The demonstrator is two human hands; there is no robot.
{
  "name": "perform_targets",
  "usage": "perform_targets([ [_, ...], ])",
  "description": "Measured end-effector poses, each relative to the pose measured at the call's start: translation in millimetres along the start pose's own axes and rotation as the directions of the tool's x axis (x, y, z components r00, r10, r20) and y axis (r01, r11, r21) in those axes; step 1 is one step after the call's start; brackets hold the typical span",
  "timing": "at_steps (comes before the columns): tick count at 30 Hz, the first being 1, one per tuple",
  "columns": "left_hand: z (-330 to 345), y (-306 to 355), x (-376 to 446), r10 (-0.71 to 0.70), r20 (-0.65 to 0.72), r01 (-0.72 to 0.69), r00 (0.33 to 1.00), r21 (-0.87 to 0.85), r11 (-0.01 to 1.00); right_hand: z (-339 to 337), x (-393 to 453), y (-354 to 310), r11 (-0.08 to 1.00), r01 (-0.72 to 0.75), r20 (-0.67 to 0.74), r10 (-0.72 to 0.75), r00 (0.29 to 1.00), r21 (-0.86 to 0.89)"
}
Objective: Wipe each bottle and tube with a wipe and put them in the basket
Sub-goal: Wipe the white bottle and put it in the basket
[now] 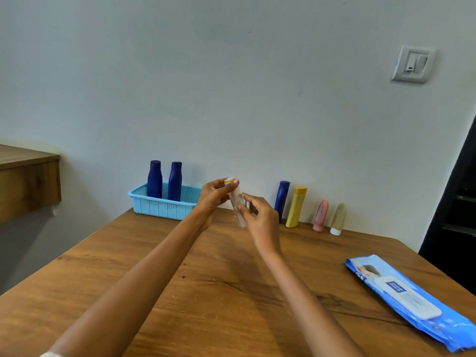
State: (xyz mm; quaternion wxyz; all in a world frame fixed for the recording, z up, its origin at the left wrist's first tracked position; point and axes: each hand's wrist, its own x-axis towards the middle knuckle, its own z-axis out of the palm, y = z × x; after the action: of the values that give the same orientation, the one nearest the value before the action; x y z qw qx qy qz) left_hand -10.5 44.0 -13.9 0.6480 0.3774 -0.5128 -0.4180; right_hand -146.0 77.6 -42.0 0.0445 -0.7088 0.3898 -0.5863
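Pale, see-through tube (236,202) with a yellowish cap, held up over the far middle of the table (206,292), cap end uppermost and tilted slightly left. My left hand (213,197) has its fingers closed round the cap end. My right hand (258,217) has its fingers curled on the lower body of the tube, pressing what looks like a thin wipe there; it is blurred and I cannot tell its edges. Left of my hands, by the wall: light blue basket (164,206), with two dark blue bottles (154,179) upright inside, side by side. Right of my hands, lined along the wall: third blue bottle (281,200), yellow bottle (296,207), pink tube (320,215) and beige tube (338,219), the two tubes standing cap down. Near right edge of the table: blue wipe pack (412,302), lying flat, lid shut.
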Motion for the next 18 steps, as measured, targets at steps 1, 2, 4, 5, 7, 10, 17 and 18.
perform_targets([
  [1, -1.2, 0.5, 0.8, 0.003, -0.033, -0.003, 0.999, -0.009, 1.000, -0.7, -2.0, 4.1, 1.000, -0.015, 0.027, 0.015, 1.000, -0.004],
  [2, -3.0, 0.6, 1.6, 0.006, -0.058, -0.007, 0.998, -0.011, 1.000, -1.1, -4.0, 7.5, 0.999, -0.035, 0.060, 0.035, 0.998, -0.007],
  [4, -8.6, 1.5, 2.9, 0.011, -0.092, -0.012, 0.996, -0.003, 1.000, -0.6, -7.0, 12.8, 0.997, -0.071, 0.122, 0.073, 0.990, -0.020],
  [5, -11.9, 1.9, 4.1, 0.013, -0.108, -0.012, 0.994, 0.004, 1.000, -0.2, -8.3, 15.4, 0.996, -0.085, 0.148, 0.089, 0.985, -0.031],
  [7, -18.8, 3.7, 6.1, 0.010, -0.139, -0.008, 0.990, 0.012, 1.000, 0.0, -11.3, 20.9, 0.992, -0.118, 0.186, 0.125, 0.975, -0.050],
  [10, -25.5, 7.7, 7.6, 0.018, -0.157, -0.017, 0.987, 0.010, 1.000, -1.2, -12.8, 25.8, 0.984, -0.170, 0.180, 0.176, 0.968, -0.046],
  [17, -24.8, 13.0, 9.6, 0.067, -0.189, -0.054, 0.980, 0.070, 0.996, 5.1, 19.0, 9.4, 0.946, -0.266, -0.044, 0.279, 0.959, 0.184],
  [18, -25.2, 13.4, 11.1, 0.077, -0.193, -0.055, 0.978, 0.115, 0.992, 9.8, 25.7, 6.5, 0.931, -0.293, -0.062, 0.313, 0.948, 0.218],
])
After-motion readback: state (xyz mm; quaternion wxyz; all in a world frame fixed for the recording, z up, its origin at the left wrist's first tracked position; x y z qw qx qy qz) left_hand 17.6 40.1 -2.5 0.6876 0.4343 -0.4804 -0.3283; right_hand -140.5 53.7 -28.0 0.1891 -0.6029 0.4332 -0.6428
